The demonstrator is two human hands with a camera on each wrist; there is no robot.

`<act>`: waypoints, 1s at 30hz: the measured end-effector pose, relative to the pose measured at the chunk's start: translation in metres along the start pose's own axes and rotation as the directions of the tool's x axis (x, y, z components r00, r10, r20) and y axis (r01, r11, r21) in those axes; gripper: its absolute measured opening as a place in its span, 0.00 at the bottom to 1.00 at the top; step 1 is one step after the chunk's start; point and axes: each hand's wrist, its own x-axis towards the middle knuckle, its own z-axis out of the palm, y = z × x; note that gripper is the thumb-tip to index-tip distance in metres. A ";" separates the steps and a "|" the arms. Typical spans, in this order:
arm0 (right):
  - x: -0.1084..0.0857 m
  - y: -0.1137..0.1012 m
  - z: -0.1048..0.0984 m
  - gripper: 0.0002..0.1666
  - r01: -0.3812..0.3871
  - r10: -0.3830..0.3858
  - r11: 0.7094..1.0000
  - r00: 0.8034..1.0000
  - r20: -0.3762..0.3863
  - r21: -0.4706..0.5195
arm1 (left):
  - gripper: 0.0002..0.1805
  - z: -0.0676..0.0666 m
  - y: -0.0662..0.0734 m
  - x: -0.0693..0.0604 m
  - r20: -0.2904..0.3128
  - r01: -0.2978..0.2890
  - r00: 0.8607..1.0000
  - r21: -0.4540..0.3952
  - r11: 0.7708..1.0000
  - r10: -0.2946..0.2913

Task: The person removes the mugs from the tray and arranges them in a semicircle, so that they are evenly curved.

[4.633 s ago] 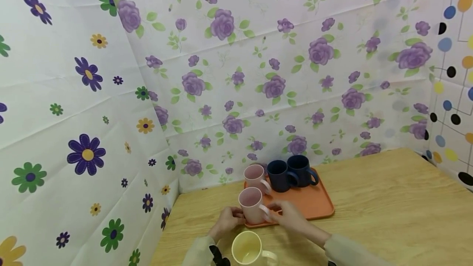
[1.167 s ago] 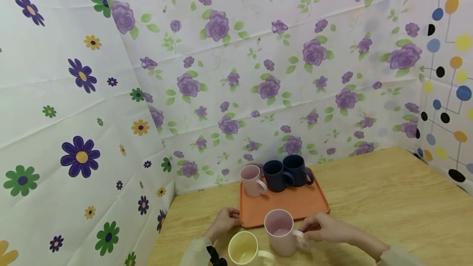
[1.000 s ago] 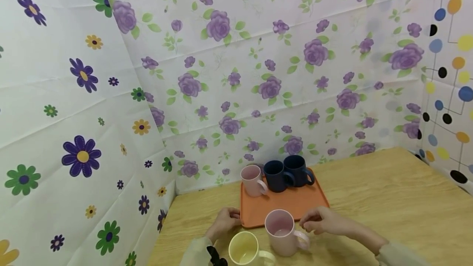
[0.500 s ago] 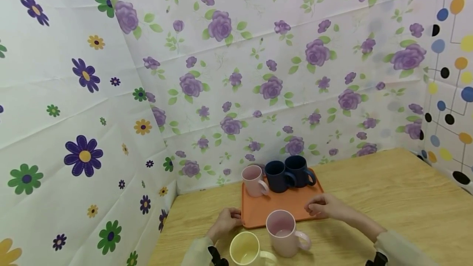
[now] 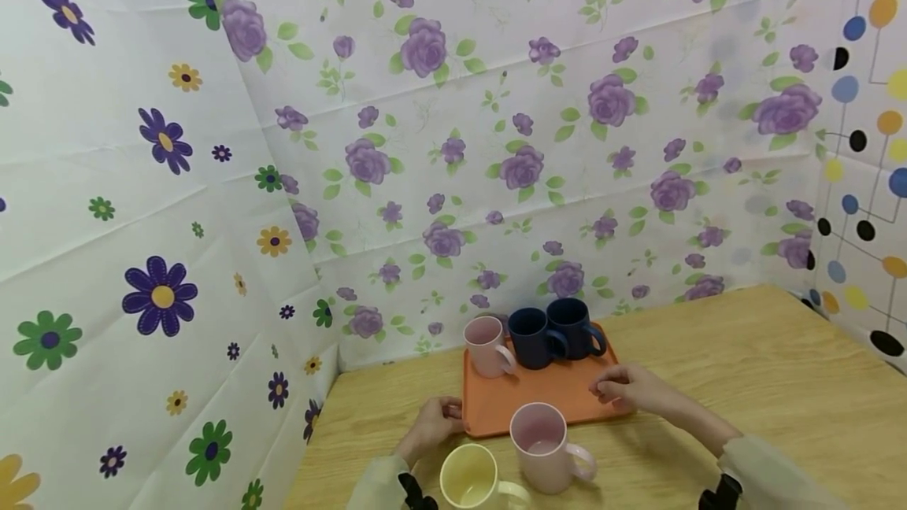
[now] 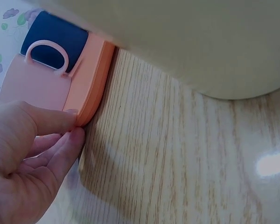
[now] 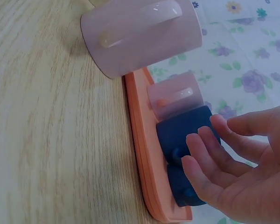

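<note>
The head view's lower edge crops the yellow mug (image 5: 469, 482). The right hand (image 5: 634, 390), fingers loosely bent and holding nothing, covers part of the orange tray (image 5: 517, 408)'s right side; the left hand (image 5: 434, 422) pinches its near left corner. Tabletop (image 5: 730, 368) stretches broadly rightward. The front pink mug (image 5: 542, 455), earlier on the tray, now stands just before it.

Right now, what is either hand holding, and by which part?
Left hand: the orange tray, pinched at its near left corner. Right hand: nothing.
</note>
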 end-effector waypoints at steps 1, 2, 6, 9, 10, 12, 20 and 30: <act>0.001 0.000 0.000 0.22 0.001 -0.001 1.000 1.000 -0.006 -0.009 | 0.24 0.000 0.000 0.000 0.002 0.002 1.000 -0.010 1.000 -0.002; 0.001 0.000 -0.001 0.22 0.000 0.000 1.000 1.000 -0.013 -0.016 | 0.25 0.000 0.001 0.000 0.001 -0.004 1.000 -0.008 1.000 0.004; 0.004 0.002 -0.003 0.22 0.000 -0.002 0.999 0.999 -0.036 -0.042 | 0.25 0.000 0.000 -0.001 -0.008 -0.031 0.999 0.017 0.999 0.031; 0.006 0.006 -0.006 0.21 0.022 -0.026 0.997 0.998 -0.055 -0.076 | 0.26 -0.001 0.000 -0.001 -0.014 -0.035 0.999 0.042 0.999 0.035; 0.007 0.007 -0.006 0.21 0.029 -0.035 0.996 0.997 -0.064 -0.084 | 0.27 -0.002 0.000 -0.001 -0.015 -0.031 0.999 0.054 0.998 0.031; 0.010 0.010 -0.007 0.20 0.041 -0.050 0.994 0.995 -0.085 -0.104 | 0.27 -0.003 0.000 -0.001 -0.018 -0.018 1.000 0.076 0.997 0.020; 0.019 0.018 -0.007 0.15 -0.018 -0.006 0.994 0.976 -0.218 -0.109 | 0.28 -0.004 0.000 -0.001 0.000 -0.005 1.000 0.101 0.995 0.005; 0.034 0.022 -0.006 0.16 -0.054 -0.052 0.971 0.903 -0.426 -0.233 | 0.28 -0.003 -0.001 0.000 -0.015 0.001 1.000 0.100 0.995 0.001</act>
